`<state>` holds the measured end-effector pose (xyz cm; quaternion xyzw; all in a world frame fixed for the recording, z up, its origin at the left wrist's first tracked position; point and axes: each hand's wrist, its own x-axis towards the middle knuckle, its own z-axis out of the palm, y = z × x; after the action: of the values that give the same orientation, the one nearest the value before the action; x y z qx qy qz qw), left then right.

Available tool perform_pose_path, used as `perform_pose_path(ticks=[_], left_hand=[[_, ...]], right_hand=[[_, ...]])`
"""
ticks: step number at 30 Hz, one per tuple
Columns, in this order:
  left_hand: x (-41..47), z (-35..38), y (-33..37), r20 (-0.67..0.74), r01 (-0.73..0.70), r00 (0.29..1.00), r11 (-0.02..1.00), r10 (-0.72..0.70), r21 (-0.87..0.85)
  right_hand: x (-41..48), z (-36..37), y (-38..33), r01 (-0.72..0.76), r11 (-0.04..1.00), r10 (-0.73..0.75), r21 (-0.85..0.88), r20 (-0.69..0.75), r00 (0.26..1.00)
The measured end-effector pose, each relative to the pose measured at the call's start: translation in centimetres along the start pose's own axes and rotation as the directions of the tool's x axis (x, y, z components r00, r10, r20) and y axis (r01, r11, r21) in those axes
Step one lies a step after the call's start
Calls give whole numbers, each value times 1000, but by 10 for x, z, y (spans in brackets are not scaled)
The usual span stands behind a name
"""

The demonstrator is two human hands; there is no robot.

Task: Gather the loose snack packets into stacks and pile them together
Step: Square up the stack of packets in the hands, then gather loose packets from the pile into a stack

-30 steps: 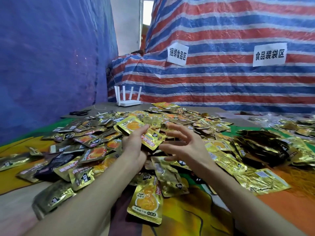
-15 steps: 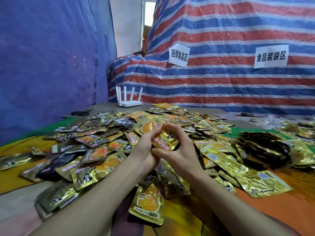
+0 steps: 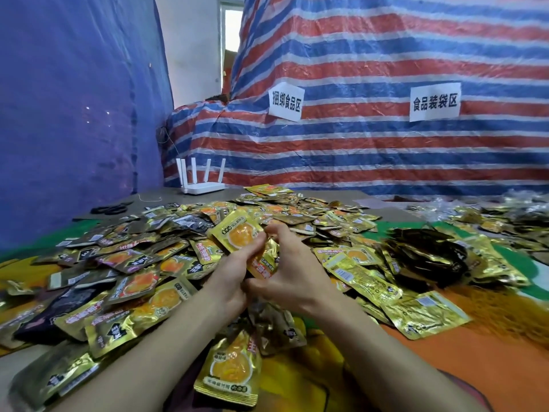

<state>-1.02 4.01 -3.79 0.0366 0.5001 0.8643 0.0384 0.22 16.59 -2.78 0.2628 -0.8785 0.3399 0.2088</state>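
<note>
At centre frame the left hand (image 3: 230,278) and right hand (image 3: 292,272) meet. Each grip is closed round one small stack of gold packets (image 3: 242,237), held just above the heap. Loose packets (image 3: 142,281) cover the bench (image 3: 178,197) across mid-frame, and a white router (image 3: 202,188) stands behind them, left of centre.

Makeshift food-packing workshop, no proper walls. Red/white/blue striped tarp (image 3: 386,162) fills the upper right, plain blue tarp (image 3: 74,114) the left. Two paper zone signs are taped on (near-centre sign (image 3: 285,101): 捆绑食品区; right-side sign (image 3: 433,102): 食品装袋区). Counter (image 3: 172,203) mid-frame is heaped w/ foil snack packets (image 3: 297,209). White router (image 3: 202,185) at the back.
</note>
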Motion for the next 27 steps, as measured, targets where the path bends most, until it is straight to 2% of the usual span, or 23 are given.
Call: perform_pose_path(ticks=[3,6,9,13,16,19,23,27], left_hand=[[-2,6,-7,-42,-29,999,993,34,118],[-6,13,-7,33,-98,995,988,95,121],[-9,18,-8,89,-167,983,982,159,93],[-7,13,-12,37,-249,967,899,253,361],[-7,9,-10,21,-334,931,829,364,449],[-7,8,-7,26,-377,909,797,415,471],[-7,5,-5,49,-441,852,666,521,602],[-7,0,-3,64,-438,817,543,574,717]], right_hand=[[-2,-6,3,-26,999,26,-24,16,1000],[-3,-14,5,-22,1000,22,4,-30,999],[-3,-29,7,-93,995,96,39,-57,994],[4,-59,27,-253,965,244,-63,-122,962],[11,-87,58,-423,870,363,-254,-249,898],[14,-105,89,-500,723,362,-477,-355,862],[8,-105,116,-511,576,388,-638,-337,858],[1,-93,126,-465,442,396,-767,-298,868]])
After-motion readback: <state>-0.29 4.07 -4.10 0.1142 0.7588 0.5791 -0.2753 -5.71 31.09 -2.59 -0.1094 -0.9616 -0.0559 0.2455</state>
